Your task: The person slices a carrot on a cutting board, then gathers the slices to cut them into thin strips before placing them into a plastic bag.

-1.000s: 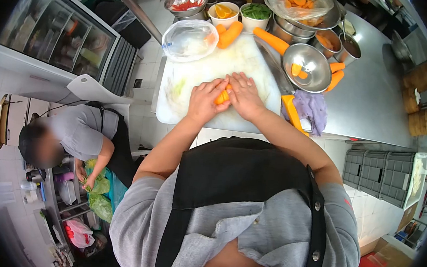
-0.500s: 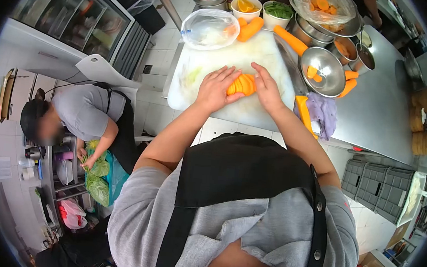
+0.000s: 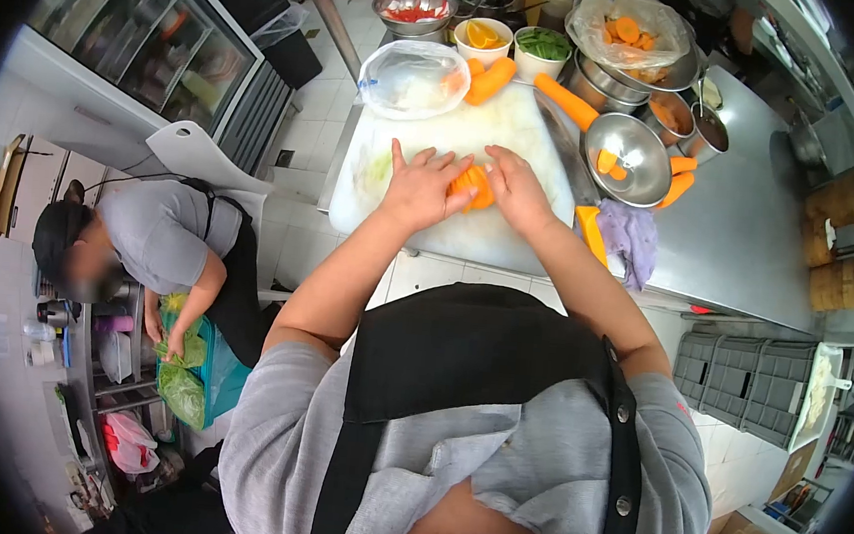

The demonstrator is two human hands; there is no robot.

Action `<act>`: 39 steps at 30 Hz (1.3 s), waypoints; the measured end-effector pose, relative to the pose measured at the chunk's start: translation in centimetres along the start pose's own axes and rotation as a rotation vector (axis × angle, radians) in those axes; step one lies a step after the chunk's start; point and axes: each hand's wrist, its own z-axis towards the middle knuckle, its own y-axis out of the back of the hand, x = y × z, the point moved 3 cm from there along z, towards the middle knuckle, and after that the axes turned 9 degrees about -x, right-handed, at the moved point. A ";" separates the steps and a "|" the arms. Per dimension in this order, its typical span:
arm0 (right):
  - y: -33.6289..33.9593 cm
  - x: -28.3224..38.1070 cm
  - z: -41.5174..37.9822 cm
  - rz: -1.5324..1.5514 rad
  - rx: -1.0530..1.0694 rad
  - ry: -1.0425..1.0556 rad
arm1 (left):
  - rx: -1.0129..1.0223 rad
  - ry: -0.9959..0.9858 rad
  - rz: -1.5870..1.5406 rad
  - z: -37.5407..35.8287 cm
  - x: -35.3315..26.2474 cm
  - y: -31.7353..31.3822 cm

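Note:
On the white cutting board [image 3: 429,235], a stack of orange slices [image 3: 470,187] lies between my two hands. My left hand [image 3: 421,188] touches its left side, with the thumb against the slices and the fingers spread over the board. From the right, my right hand [image 3: 520,186] presses its fingers to the other side of the stack. A clear plastic bag [image 3: 414,80] rests on the board's far left part, beside an orange carrot piece [image 3: 490,79].
Metal bowl [image 3: 628,160] with orange pieces and purple cloth [image 3: 626,245] sit right of the board. Yellow-handled tool [image 3: 590,234] lies at its edge. White cups [image 3: 484,41] and bagged carrot slices [image 3: 629,32] stand behind. A co-worker [image 3: 164,231] bends over greens at left.
My right hand has come in against the slices. My left hand's fingers have spread, and the slices are more covered. The view has shifted slightly.

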 end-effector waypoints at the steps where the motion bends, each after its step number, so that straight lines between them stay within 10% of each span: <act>1: 0.2 -0.2 0.4 0.042 -0.038 -0.029 | 0.020 0.035 -0.022 0.5 0.1 0.2; 19: 2.0 -3.1 -1.1 0.461 -0.037 -0.249 | 0.142 0.187 -0.203 9.1 1.4 -3.5; 39: 0.5 -0.4 -3.0 -0.052 0.161 0.087 | -0.100 -0.065 -0.389 -2.0 4.1 -1.8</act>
